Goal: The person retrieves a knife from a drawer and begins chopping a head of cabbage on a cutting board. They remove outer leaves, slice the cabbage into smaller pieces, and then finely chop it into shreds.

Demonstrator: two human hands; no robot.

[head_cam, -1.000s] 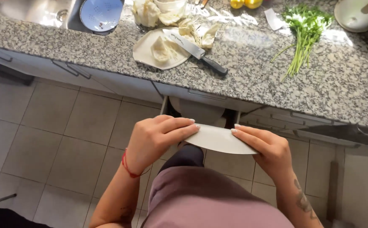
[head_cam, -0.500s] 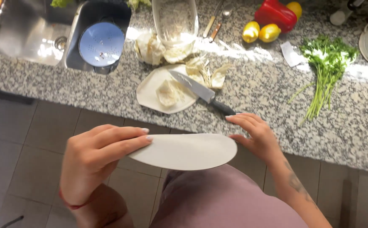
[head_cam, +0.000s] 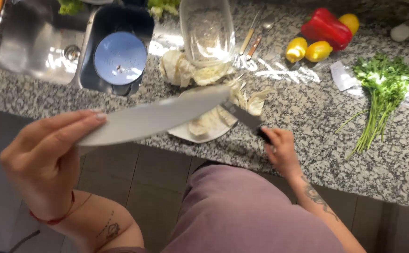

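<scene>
Raised left hand (head_cam: 45,159) tilts white plate (head_cam: 153,117); right hand (head_cam: 281,152) now grips knife (head_cam: 246,119).

We see a thin white oval plate (head_cam: 153,117) tilted edge-on, near left; a dark-handled knife (head_cam: 246,119) lies across the bench's edge, right.

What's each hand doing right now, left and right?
Left hand: closed on the edge of a white plate, held tilted.
Right hand: on the handle of the knife; grip not clear.
</scene>
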